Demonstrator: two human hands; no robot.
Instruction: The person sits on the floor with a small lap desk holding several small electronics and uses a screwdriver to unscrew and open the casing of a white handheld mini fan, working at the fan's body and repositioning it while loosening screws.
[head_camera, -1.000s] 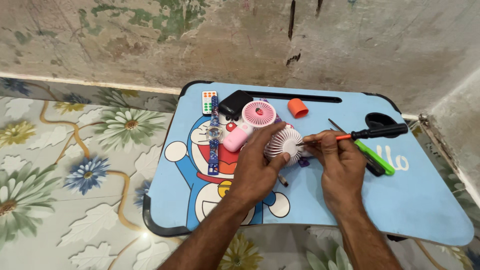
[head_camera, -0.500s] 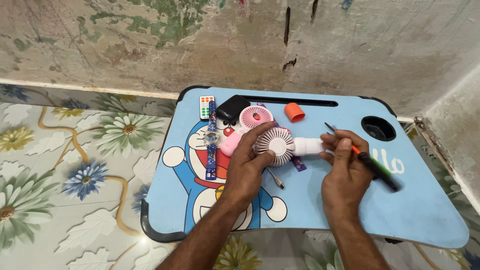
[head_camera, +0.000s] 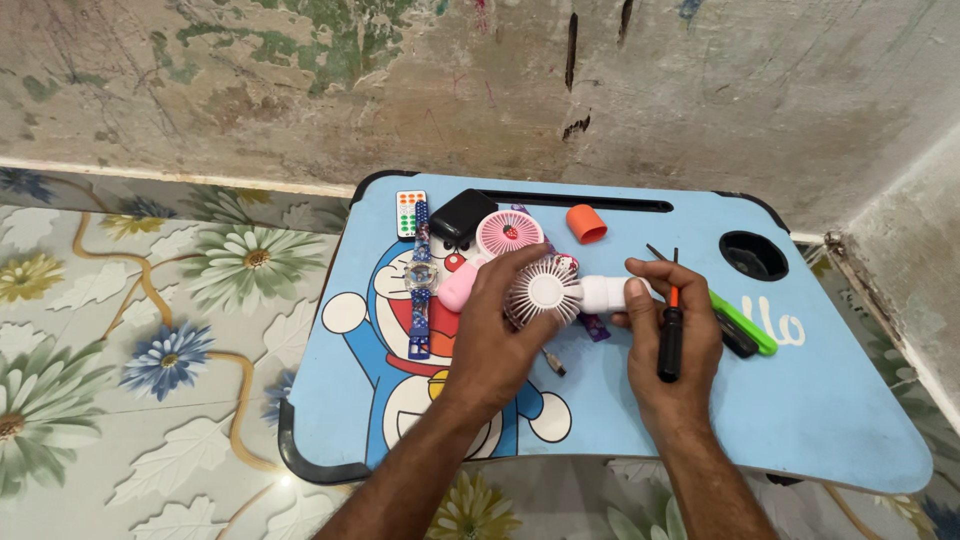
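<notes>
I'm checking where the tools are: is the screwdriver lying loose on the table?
No. The right hand grips the screwdriver by its black handle while also touching the white fan that the left hand holds.

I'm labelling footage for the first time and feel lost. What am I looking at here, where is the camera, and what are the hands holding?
There is no machine: a person works with bare hands, filmed by a camera on their head looking down. The left hand grips the round head of a small white handheld fan; the right hand steadies its handle and also holds a black-handled screwdriver. They work over a blue cartoon lap table on a flowered floor. Also on it: a pink fan, an orange cap, a small remote, a wristwatch and a green tool.
</notes>
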